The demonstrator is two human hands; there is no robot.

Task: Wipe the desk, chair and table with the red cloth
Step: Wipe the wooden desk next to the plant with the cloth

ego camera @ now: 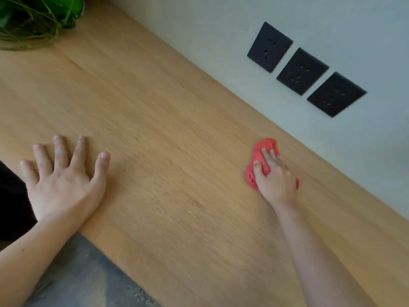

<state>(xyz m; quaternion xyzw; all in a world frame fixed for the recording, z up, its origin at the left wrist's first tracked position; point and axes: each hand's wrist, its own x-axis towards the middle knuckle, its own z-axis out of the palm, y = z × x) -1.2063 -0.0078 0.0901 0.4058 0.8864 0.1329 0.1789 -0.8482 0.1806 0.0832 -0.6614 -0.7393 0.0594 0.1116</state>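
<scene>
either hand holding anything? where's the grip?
Right hand presses the red cloth onto the desk, palm and fingers over its bunched middle. Left hand lies flat on the desk, holding nothing.

A pale grey-white painted wall (221, 23) is running behind the light oak-grain wooden table (155, 129), carrying three black square wall sockets (302, 71) in a row. Grey mottled stone floor (88, 273) is showing below, and a green leafy potted plant (35, 16) is sitting in the table's far corner.

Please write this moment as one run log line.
right hand: pressing red cloth on desk | left hand: flat on desk
</scene>
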